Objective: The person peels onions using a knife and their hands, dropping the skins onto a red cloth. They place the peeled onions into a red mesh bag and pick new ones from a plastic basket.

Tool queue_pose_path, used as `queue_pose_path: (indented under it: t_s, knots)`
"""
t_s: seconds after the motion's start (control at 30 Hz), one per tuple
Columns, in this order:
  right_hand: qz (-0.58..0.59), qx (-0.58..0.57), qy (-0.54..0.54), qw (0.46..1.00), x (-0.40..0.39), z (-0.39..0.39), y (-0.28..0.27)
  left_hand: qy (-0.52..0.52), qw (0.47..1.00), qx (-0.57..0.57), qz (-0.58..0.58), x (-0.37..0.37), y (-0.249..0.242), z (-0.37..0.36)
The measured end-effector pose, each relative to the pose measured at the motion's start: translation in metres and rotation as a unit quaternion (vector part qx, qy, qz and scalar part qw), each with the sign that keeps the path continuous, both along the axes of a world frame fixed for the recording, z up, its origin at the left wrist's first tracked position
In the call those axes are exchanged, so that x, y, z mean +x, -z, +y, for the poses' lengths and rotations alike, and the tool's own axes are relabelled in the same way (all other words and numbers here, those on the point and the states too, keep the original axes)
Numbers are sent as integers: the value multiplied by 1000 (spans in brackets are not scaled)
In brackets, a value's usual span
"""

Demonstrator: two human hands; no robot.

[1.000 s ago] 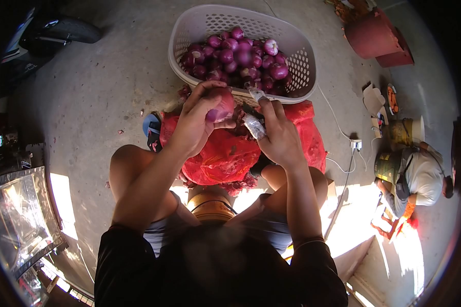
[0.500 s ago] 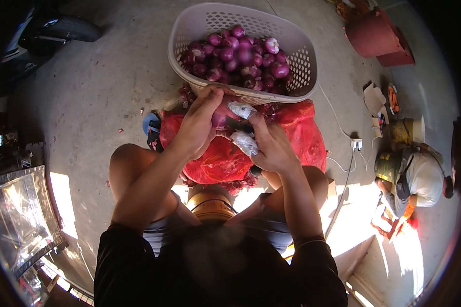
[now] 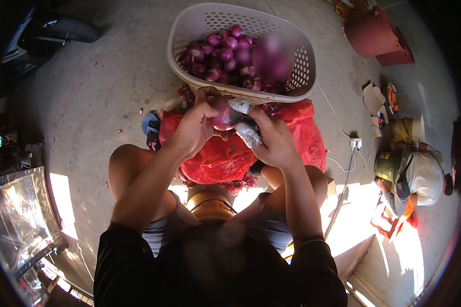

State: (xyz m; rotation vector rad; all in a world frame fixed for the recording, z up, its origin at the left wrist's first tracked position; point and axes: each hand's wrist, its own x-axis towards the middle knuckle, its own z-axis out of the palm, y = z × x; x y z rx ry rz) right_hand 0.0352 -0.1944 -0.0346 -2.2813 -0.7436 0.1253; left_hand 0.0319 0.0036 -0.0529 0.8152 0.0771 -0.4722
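Observation:
A peeled-looking red onion (image 3: 222, 113) is held in my left hand (image 3: 193, 124), its thumb and fingers closed around the left side. My right hand (image 3: 274, 139) is closed at the onion's right side, its thumb and a finger wrapped in white covering (image 3: 248, 135). Something dark shows between those wrapped fingertips; I cannot tell what it is. Just beyond both hands stands a pale perforated basket (image 3: 303, 91) with many red onions (image 3: 225, 53) in it. Below the hands lies a red mesh sack (image 3: 215, 162).
A blurred purple patch (image 3: 274, 57) covers part of the basket's right side. A yellowish bucket (image 3: 210, 205) is between my legs. At right, a power strip (image 3: 356, 143) with cords lies on the floor, and another person (image 3: 422, 176) bends low. A wheel (image 3: 71, 29) is at upper left.
My left hand has turned and shifted slightly down, showing more of the onion. My right hand has moved slightly right. A larger purple blur now covers the basket's right side.

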Motion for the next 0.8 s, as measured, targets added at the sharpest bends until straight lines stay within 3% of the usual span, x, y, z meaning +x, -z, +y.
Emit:
queue_pose_path:
  t_s: [0.27,0.47,0.7,0.8]
  knots:
    - [54,189,40,980,7,-3,16,-20,1000,-6,-9,4,-5,-5]
    - [170,175,18,970,0,-6,4,-17,1000,26,-6,5,-12,-2]
    - [166,142,13,976,1,-7,12,-37,995,94,-19,2,-19,-6]
    - [160,151,5,976,0,-6,9,-26,988,120,-92,4,-14,-7]
